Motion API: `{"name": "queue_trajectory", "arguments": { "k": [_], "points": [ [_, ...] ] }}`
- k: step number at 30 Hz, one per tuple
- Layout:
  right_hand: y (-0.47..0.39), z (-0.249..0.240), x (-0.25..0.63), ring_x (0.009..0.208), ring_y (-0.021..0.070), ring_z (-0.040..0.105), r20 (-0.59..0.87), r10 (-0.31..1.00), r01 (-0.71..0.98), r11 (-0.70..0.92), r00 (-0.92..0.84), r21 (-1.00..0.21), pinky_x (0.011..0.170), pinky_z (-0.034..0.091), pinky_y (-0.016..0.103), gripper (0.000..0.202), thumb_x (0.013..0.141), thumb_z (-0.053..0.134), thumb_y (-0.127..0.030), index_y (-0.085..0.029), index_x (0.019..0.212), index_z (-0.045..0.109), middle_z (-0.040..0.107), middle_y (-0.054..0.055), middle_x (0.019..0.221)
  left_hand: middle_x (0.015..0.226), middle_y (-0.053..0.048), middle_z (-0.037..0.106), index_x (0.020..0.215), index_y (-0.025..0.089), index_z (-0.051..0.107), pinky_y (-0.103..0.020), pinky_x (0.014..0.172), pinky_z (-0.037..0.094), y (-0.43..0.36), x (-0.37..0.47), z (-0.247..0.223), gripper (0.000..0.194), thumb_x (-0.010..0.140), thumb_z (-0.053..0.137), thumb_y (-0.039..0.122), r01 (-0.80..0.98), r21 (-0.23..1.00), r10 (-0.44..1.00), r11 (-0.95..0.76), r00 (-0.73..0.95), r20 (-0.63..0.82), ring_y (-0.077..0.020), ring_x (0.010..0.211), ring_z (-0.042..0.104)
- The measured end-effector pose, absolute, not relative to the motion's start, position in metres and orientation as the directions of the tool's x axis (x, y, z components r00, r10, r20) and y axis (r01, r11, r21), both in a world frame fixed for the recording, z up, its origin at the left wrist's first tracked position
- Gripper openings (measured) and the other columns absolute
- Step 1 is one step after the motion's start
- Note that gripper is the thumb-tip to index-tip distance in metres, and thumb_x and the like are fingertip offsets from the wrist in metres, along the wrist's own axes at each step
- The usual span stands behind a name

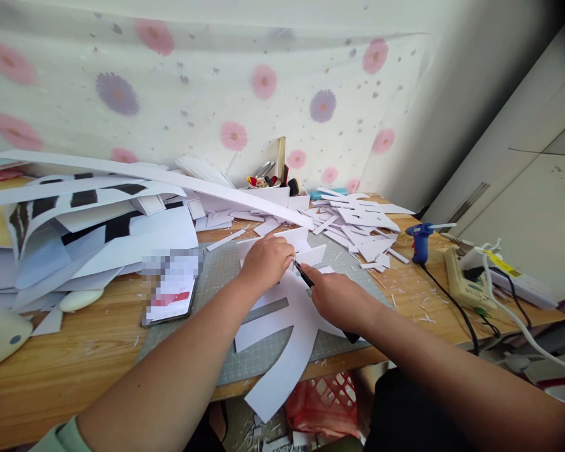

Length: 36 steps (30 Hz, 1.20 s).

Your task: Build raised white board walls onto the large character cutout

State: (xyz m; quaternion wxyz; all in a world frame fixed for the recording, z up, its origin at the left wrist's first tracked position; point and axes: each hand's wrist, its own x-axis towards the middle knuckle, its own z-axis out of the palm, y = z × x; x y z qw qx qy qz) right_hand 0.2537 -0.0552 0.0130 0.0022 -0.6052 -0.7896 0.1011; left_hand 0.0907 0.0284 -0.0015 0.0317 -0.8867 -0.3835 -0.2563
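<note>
White foam board or card, cut into curved and notched shapes, lay at the centre of the frame: this cut-out [304,317] rested partly on a grey cutting mat [216,263], one curved limb hanging over the near table edge at the bottom centre. White pieces stood upright on its far part. Above it, the left hand [268,258] was curled, its fingertips drawn together beside those pieces; whatever lay between them was hidden, so I could not tell what they pinched. From the right, the right hand [339,298] gripped a black-handled tool [304,275], its tip pointing toward the left fingertips; whether the tip touched the board was too small to tell.

Left of the mat's middle lay a phone [176,292] with a lit screen, partly blurred. Black-and-white sheets [136,245] were heaped at the left, beneath a long white strip [169,176] slanting toward the centre. Narrow white offcuts [358,223] were piled right of centre, near a blue glue gun [421,243] standing on the wooden table [89,358]. A power strip [466,276] with plugs sat at the right. Behind, a flowered sheet [188,81] covered the wall; a red basket [324,402] showed below the table at the bottom.
</note>
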Motion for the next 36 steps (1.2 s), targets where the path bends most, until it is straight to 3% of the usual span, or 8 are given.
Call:
{"name": "queue_trajectory", "arguments": {
  "k": [4,9,14,17,23,29,36],
  "points": [
    [-0.057,0.008,0.254,0.087,0.0268,0.066,-0.152,0.950,0.955,0.246,-0.271,-0.167,0.069,0.045,0.035,0.056,0.082,0.035,-0.013,-0.018,0.138,0.041,0.070,0.015,0.103,0.072,-0.004,0.067,0.067,0.019,0.068,-0.034,0.074,0.044,0.027,0.091,-0.001,0.019,0.078,0.054,0.012,0.684,0.083,0.650,-0.725,0.639,0.412,-0.0202,0.077,0.058],
    [-0.061,0.015,0.260,0.102,0.0256,0.063,-0.112,0.953,0.936,0.245,-0.280,-0.254,0.081,0.045,0.035,0.055,0.083,0.039,-0.014,-0.020,0.138,0.043,0.065,0.013,0.118,0.081,-0.004,0.068,0.074,0.019,0.068,-0.034,0.074,0.043,0.020,0.090,0.009,0.017,0.078,0.052,0.012,0.765,0.116,0.688,-0.634,0.489,0.536,-0.0208,0.081,0.059],
    [-0.065,0.022,0.268,0.103,0.0237,0.062,-0.086,0.950,0.900,0.252,-0.300,-0.357,0.086,0.044,0.033,0.053,0.084,0.041,-0.016,-0.023,0.137,0.045,0.065,0.009,0.119,0.080,-0.004,0.070,0.077,0.022,0.068,-0.038,0.075,0.041,0.014,0.092,0.009,0.007,0.074,0.063,0.020,0.752,0.028,0.709,-0.659,0.608,0.356,-0.0248,0.085,0.059],
    [-0.066,0.022,0.270,0.105,0.0244,0.062,-0.054,0.952,0.894,0.264,-0.303,-0.362,0.087,0.044,0.034,0.053,0.084,0.041,-0.017,-0.023,0.137,0.046,0.065,0.009,0.121,0.077,-0.004,0.071,0.076,0.023,0.068,-0.040,0.075,0.040,0.013,0.094,0.006,0.005,0.074,0.064,0.022,0.769,0.015,0.729,-0.639,0.599,0.331,-0.0263,0.084,0.059],
    [-0.063,0.022,0.265,0.100,0.0241,0.063,0.009,0.953,0.922,0.295,-0.303,-0.250,0.082,0.045,0.032,0.054,0.086,0.039,-0.018,-0.023,0.140,0.041,0.066,0.010,0.116,0.092,-0.003,0.071,0.096,0.025,0.068,-0.041,0.083,0.039,0.016,0.094,0.007,0.030,0.077,0.052,0.008,0.769,0.057,0.696,-0.637,0.542,0.471,-0.0243,0.090,0.059],
    [-0.061,0.020,0.258,0.084,0.0256,0.066,-0.008,0.959,0.957,0.282,-0.283,-0.070,0.069,0.045,0.034,0.055,0.087,0.036,-0.019,-0.021,0.142,0.037,0.070,0.013,0.100,0.095,-0.001,0.071,0.096,0.028,0.072,-0.043,0.084,0.038,0.018,0.092,0.004,0.041,0.074,0.048,0.002,0.736,0.081,0.693,-0.672,0.586,0.419,-0.0245,0.091,0.056],
    [-0.057,0.014,0.256,0.079,0.0258,0.067,-0.032,0.959,0.959,0.281,-0.282,-0.038,0.063,0.043,0.033,0.057,0.086,0.035,-0.017,-0.020,0.142,0.035,0.071,0.013,0.096,0.098,0.000,0.071,0.098,0.029,0.072,-0.042,0.081,0.039,0.017,0.091,0.005,0.044,0.074,0.047,0.003,0.740,0.135,0.723,-0.659,0.574,0.384,-0.0248,0.093,0.055]
  ]
}}
